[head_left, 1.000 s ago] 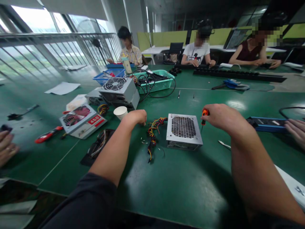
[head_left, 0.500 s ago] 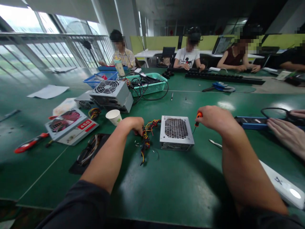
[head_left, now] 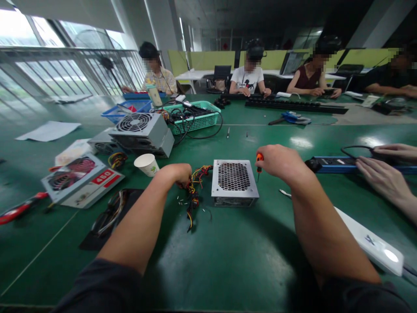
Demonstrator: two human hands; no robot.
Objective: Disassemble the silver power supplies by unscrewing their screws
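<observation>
A grey metal power supply (head_left: 233, 202) lies on the green table in front of me, its honeycomb grille facing up. From its left side runs a bundle of red, yellow and black cables (head_left: 194, 201). My left hand (head_left: 180, 174) is closed on that bundle, fingertips partly hidden. My right hand (head_left: 276, 161) grips an orange and black screwdriver (head_left: 259, 160). Its thin shaft points down just right of the power supply, apart from it. A few tiny pale bits (head_left: 182, 201) lie below my left hand.
A paper cup (head_left: 146, 164), stacked power supplies (head_left: 143, 137) and a red-labelled power supply (head_left: 86, 182) stand left. Behind are a green basket (head_left: 198, 119) of cables and a blue basket (head_left: 125, 111). At right, a co-worker's hands (head_left: 384, 174) touch a blue power strip (head_left: 339, 164); a white strip (head_left: 368, 239) lies nearer.
The whole scene has shifted slightly left in view as my head turned. Both hands keep nearly the same places beside the power supply, with the same holds.
</observation>
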